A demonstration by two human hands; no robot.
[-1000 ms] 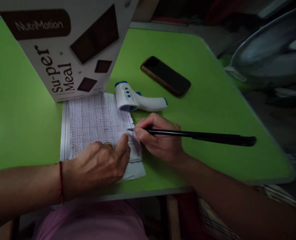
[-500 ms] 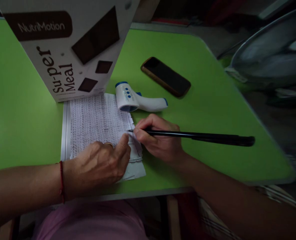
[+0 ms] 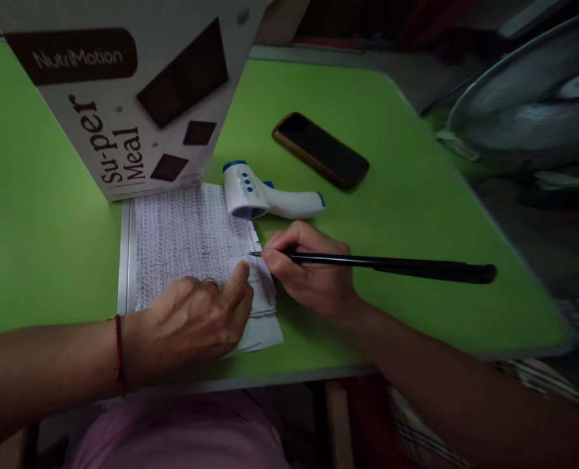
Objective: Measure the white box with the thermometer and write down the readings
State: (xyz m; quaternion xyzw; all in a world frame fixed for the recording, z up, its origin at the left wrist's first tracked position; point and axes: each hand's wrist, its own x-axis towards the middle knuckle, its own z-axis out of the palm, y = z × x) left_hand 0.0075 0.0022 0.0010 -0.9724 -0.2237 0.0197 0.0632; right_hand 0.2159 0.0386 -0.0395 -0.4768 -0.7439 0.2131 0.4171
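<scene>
A sheet of paper (image 3: 182, 228) covered in dense handwritten lines lies on the green table, its right edge torn and ragged. In my right hand (image 3: 311, 270) is a long black pen (image 3: 391, 264), pinched near its point, with the tip at the paper's right side. My left hand (image 3: 196, 316) rests on the lower part of the paper and holds nothing. Its index finger is stretched out close to the pen tip; the other fingers curl down and are partly hidden. Just above the pen, a white and blue infrared thermometer (image 3: 294, 204) lies against the paper's upper right corner.
A tall NutriMotion box (image 3: 118, 117) stands at the paper's top edge. A phone (image 3: 321, 151) in a brown case lies at the back right on the green table (image 3: 416, 215). Beyond the table's right edge is a round fan (image 3: 508, 111).
The whole view has shifted very slightly. Both hands and the pen keep nearly the same place on the paper.
</scene>
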